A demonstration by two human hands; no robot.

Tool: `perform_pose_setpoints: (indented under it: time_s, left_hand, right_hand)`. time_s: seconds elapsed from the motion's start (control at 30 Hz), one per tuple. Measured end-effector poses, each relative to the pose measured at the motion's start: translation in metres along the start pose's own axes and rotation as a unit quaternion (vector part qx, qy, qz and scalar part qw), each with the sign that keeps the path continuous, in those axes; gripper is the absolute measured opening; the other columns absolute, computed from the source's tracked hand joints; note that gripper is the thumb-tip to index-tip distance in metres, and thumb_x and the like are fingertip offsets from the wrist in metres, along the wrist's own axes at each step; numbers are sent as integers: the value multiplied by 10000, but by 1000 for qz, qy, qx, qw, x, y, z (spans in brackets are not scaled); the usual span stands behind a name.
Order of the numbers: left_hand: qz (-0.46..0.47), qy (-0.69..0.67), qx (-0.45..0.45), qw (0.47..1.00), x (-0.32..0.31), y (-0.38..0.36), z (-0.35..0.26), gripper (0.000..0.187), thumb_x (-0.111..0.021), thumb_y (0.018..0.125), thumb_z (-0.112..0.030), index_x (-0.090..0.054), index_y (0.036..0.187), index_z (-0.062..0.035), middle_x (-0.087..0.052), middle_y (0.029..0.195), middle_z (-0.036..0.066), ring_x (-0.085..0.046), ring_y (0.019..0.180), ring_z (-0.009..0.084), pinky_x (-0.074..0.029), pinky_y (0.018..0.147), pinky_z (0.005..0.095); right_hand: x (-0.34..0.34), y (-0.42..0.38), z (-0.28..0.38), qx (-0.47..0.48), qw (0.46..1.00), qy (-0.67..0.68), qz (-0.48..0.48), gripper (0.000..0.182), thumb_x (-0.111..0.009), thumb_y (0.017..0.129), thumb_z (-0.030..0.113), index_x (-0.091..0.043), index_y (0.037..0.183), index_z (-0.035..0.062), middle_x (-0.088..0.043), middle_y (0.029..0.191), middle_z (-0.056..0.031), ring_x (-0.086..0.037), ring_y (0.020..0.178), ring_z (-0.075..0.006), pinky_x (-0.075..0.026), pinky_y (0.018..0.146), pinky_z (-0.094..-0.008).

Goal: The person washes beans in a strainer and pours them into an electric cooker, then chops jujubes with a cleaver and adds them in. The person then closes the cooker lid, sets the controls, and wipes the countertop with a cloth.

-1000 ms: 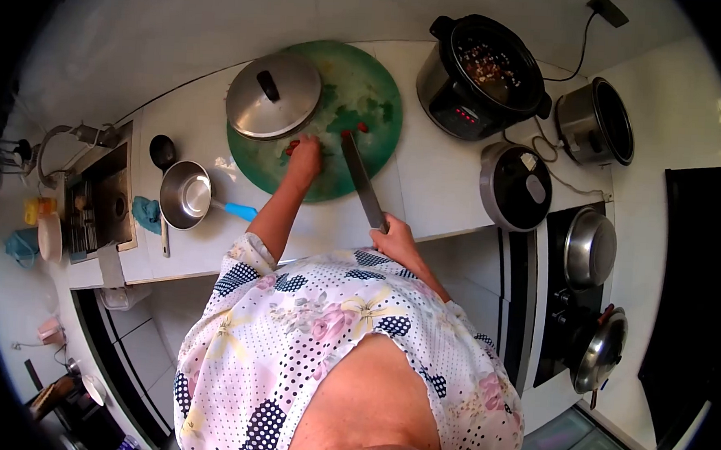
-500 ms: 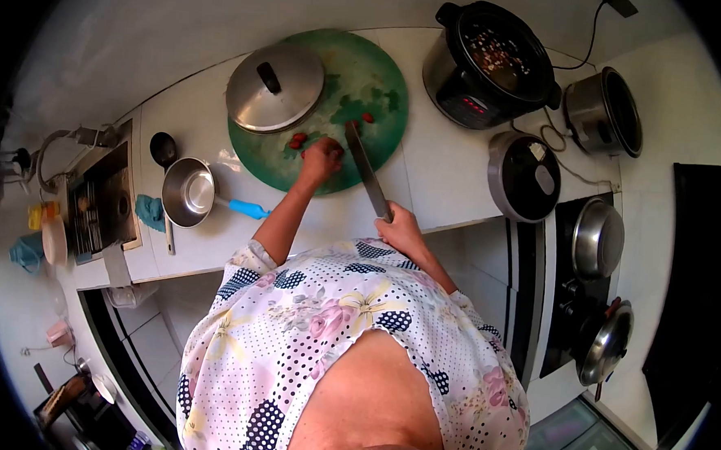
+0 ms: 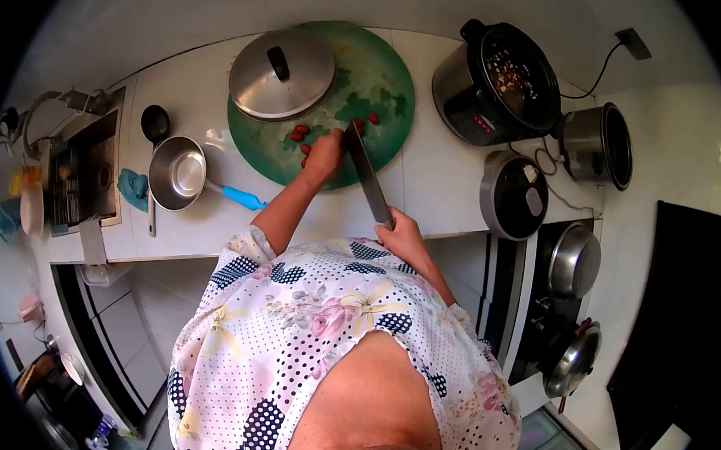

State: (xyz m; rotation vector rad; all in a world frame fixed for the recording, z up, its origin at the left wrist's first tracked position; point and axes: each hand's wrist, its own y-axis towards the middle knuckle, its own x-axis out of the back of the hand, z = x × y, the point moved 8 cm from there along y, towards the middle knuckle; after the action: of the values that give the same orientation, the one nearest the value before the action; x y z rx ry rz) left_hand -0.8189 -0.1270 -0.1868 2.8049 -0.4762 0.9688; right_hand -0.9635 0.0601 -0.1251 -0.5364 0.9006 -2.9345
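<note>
A round green cutting board (image 3: pixel 393 76) lies on the counter, with several small red fruits (image 3: pixel 302 130) on it. My right hand (image 3: pixel 401 232) is wrapped round the handle of a long knife (image 3: pixel 367 174), whose blade slants up over the board. Beside the blade's far end, my left hand (image 3: pixel 327 155) is over the board with its fingers bent together; what it pinches is hidden. One red fruit (image 3: pixel 373 118) lies right of the blade tip. A metal lid (image 3: pixel 280 74) with a black knob rests on the board's upper left.
Left of the board are a steel saucepan (image 3: pixel 178 173) with a blue handle, a black ladle (image 3: pixel 155 123), a blue cloth (image 3: pixel 133 187) and a sink (image 3: pixel 94 174). An open cooker (image 3: pixel 465 100), its lid (image 3: pixel 514 196), an inner pot (image 3: pixel 597 145) and a stove with pans (image 3: pixel 575 261) stand right.
The view has shifted slightly. My left hand has moved up against the knife's blade, and more red fruits show beside it. My right hand still holds the knife.
</note>
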Motion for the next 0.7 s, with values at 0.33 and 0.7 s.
perform_pose_setpoints:
  time_s: [0.33,0.7]
  left_hand:
    - [28,33,19,999,-9,12,10,89,-531,766,19,-516,851,43,-582,795,322,-577,806,483,-466,682,516]
    - [47,-4,2,999,-36,20,44,295,-447,799,17,-618,1037,45,-650,1009,236,-656,886,313,-497,719,386]
  right_hand:
    - [0,13,-8,-16,999,-4,33,350,-569,768,132,-549,1078,-30,-607,668,-93,-600,554,-155,-491,531,-308]
    - [-7,35,-24,-61,996,18,60,290,-550,773,114,-538,1034,-11,-585,634,-68,-537,473,-120,-444,421,-270]
